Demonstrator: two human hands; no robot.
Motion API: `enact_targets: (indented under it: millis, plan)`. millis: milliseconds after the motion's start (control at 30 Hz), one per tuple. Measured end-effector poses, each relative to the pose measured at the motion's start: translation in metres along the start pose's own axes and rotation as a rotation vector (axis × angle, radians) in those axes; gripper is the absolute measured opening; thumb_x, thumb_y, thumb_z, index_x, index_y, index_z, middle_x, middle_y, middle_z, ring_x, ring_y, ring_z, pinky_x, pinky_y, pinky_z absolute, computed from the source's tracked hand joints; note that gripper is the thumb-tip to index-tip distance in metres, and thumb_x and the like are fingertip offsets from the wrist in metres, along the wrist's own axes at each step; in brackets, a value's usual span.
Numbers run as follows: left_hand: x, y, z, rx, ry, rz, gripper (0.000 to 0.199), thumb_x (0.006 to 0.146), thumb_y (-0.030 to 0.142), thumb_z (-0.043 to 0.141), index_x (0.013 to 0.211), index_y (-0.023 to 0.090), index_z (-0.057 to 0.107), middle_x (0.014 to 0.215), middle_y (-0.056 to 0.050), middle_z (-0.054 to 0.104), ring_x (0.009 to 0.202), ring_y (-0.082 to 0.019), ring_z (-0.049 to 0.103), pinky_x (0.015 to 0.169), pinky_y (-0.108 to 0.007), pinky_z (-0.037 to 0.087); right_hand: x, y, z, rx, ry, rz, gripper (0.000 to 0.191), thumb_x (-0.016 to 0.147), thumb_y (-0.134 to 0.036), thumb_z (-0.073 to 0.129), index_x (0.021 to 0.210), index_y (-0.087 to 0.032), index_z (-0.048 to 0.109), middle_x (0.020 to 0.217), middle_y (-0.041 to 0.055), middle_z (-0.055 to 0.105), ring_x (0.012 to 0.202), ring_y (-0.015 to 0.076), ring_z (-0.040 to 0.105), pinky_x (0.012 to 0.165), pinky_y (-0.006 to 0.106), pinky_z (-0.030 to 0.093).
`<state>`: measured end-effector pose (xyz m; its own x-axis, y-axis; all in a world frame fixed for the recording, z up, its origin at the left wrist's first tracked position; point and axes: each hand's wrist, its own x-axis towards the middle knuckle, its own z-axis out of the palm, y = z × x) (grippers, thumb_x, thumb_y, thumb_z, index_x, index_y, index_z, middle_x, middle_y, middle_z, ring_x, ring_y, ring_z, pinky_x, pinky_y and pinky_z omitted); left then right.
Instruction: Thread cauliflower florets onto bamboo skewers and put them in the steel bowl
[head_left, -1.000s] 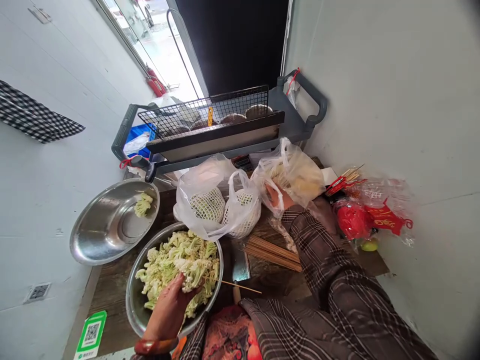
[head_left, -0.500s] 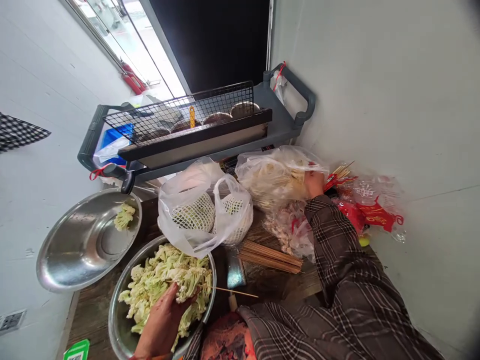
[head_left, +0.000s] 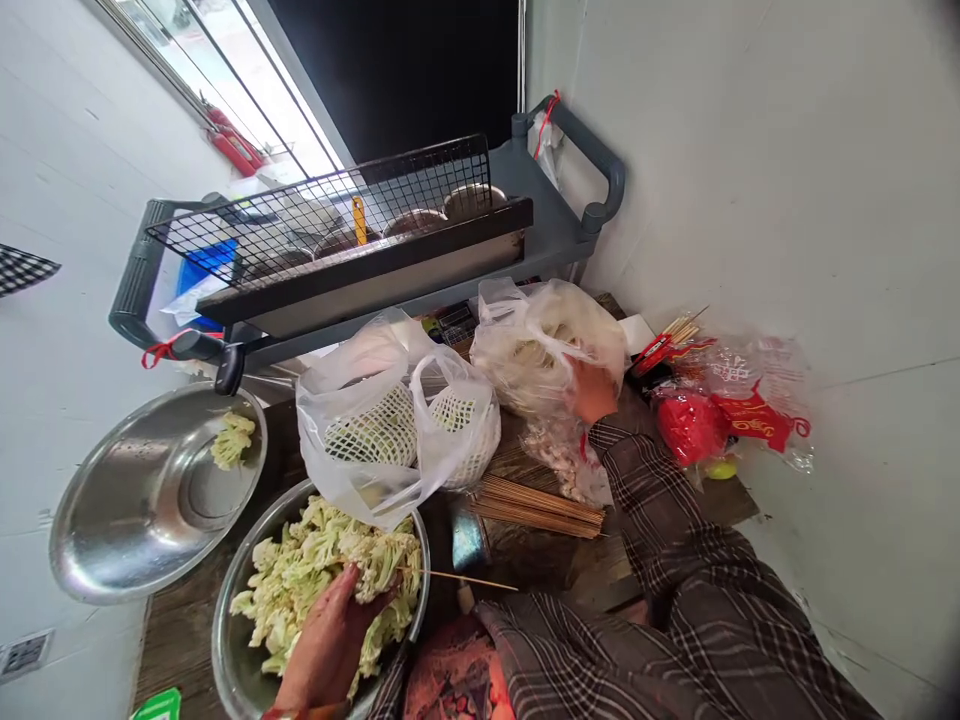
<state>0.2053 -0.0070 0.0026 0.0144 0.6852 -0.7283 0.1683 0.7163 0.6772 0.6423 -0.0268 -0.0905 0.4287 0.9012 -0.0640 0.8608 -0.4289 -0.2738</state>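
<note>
My left hand [head_left: 330,635] is closed around a cauliflower floret [head_left: 373,560] over a steel bowl [head_left: 225,610] heaped with cut cauliflower. A thin bamboo skewer [head_left: 472,579] runs out of this floret to the right. Farther off, my right hand [head_left: 594,388] grips a translucent plastic bag [head_left: 517,345] at its right side. The bag holds pale contents that I cannot make out, and its film partly covers my fingertips. Below that bag lies another clear bag [head_left: 562,460] with small pinkish pieces. A bundle of bamboo skewers [head_left: 536,508] rests on the wooden table.
A larger steel basin [head_left: 112,500] with one floret [head_left: 232,440] stands at the left. White bags of net-wrapped vegetables [head_left: 367,430] sit mid-table. A cleaver blade [head_left: 469,540] lies near the front. Behind is a grey cart [head_left: 555,210] with a wire rack [head_left: 330,210]; red packaging [head_left: 694,425] lies right.
My right hand has moved left and toward me, and the plastic bag's right side has drawn in with it. My left hand stays on the floret. The view has shifted slightly.
</note>
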Motion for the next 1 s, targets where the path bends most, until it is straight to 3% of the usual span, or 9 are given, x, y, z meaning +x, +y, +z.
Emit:
enact_targets:
  millis: [100, 200, 367, 500, 633, 733, 833, 933, 1000]
  plan:
    - [0.000, 0.000, 0.003, -0.051, -0.010, -0.011, 0.033, 0.068, 0.052, 0.065, 0.087, 0.024, 0.065, 0.112, -0.001, 0.067, 0.110, -0.030, 0.059, 0.082, -0.042, 0.057, -0.012, -0.024, 0.009, 0.046, -0.014, -0.281, 0.058, 0.089, -0.027, 0.048, 0.144, -0.024, 0.033, 0.152, 0.0098, 0.026, 0.136, 0.0314, 0.027, 0.108, 0.047, 0.029]
    - [-0.002, 0.001, 0.006, -0.069, -0.023, -0.013, 0.033, 0.067, 0.051, 0.068, 0.086, 0.024, 0.066, 0.112, -0.001, 0.067, 0.111, -0.030, 0.058, 0.082, -0.041, 0.057, -0.034, -0.052, 0.033, 0.099, -0.160, -0.494, 0.052, 0.089, -0.026, 0.050, 0.140, -0.028, 0.041, 0.147, 0.0073, 0.038, 0.136, 0.0302, 0.029, 0.109, 0.048, 0.028]
    - [-0.006, 0.001, 0.002, -0.047, -0.018, 0.006, 0.036, 0.065, 0.054, 0.067, 0.083, 0.023, 0.064, 0.113, -0.002, 0.067, 0.111, -0.030, 0.058, 0.081, -0.039, 0.057, -0.058, -0.073, 0.059, 0.143, -0.157, -0.401, 0.046, 0.093, -0.021, 0.043, 0.139, -0.023, 0.041, 0.140, 0.0103, 0.047, 0.137, 0.0277, 0.027, 0.110, 0.055, 0.022]
    - [-0.010, -0.002, -0.004, -0.039, -0.002, 0.028, 0.038, 0.064, 0.052, 0.067, 0.087, 0.022, 0.064, 0.113, -0.004, 0.067, 0.110, -0.030, 0.059, 0.081, -0.038, 0.057, -0.059, -0.070, 0.057, 0.265, -0.098, -0.382, 0.052, 0.085, -0.010, 0.045, 0.136, -0.019, 0.046, 0.139, 0.0104, 0.048, 0.136, 0.0265, 0.029, 0.108, 0.049, 0.030]
    - [-0.016, -0.006, -0.008, -0.100, 0.002, 0.029, 0.038, 0.066, 0.048, 0.068, 0.092, 0.020, 0.065, 0.112, -0.006, 0.067, 0.106, -0.029, 0.061, 0.080, -0.039, 0.057, -0.067, -0.065, 0.047, 0.482, 0.094, -0.297, 0.046, 0.084, -0.009, 0.040, 0.125, -0.017, 0.058, 0.133, 0.0107, 0.053, 0.127, 0.0230, 0.044, 0.107, 0.042, 0.036]
    - [-0.022, -0.009, -0.013, -0.137, -0.026, 0.063, 0.039, 0.066, 0.046, 0.069, 0.093, 0.018, 0.064, 0.112, -0.008, 0.066, 0.103, -0.029, 0.062, 0.079, -0.040, 0.056, -0.081, -0.067, 0.021, 0.681, 0.343, -0.059, 0.040, 0.089, -0.017, 0.036, 0.122, -0.016, 0.059, 0.125, 0.0119, 0.059, 0.118, 0.0228, 0.052, 0.102, 0.044, 0.040]
    - [-0.029, -0.012, -0.020, -0.130, -0.044, 0.115, 0.042, 0.062, 0.049, 0.071, 0.088, 0.017, 0.063, 0.108, -0.010, 0.067, 0.099, -0.029, 0.062, 0.076, -0.039, 0.056, -0.104, -0.084, -0.035, 0.940, 0.451, 0.045, 0.034, 0.091, -0.030, 0.044, 0.118, -0.017, 0.060, 0.115, 0.0105, 0.064, 0.104, 0.0209, 0.060, 0.091, 0.039, 0.048]
    - [-0.036, -0.015, -0.025, -0.125, -0.057, 0.162, 0.040, 0.062, 0.050, 0.069, 0.084, 0.017, 0.062, 0.103, -0.011, 0.067, 0.095, -0.029, 0.063, 0.072, -0.038, 0.055, -0.139, -0.122, -0.108, 1.174, 0.314, -0.163, 0.028, 0.092, -0.035, 0.046, 0.107, -0.022, 0.065, 0.104, 0.0061, 0.068, 0.094, 0.0172, 0.063, 0.082, 0.033, 0.052]
    - [-0.041, -0.019, -0.028, -0.124, -0.024, 0.236, 0.036, 0.064, 0.047, 0.069, 0.082, 0.017, 0.062, 0.099, -0.011, 0.067, 0.092, -0.028, 0.063, 0.070, -0.037, 0.055, -0.168, -0.154, -0.150, 1.261, 0.223, -0.466, 0.026, 0.092, -0.038, 0.047, 0.098, -0.025, 0.068, 0.096, 0.0047, 0.069, 0.088, 0.0165, 0.064, 0.079, 0.032, 0.052]
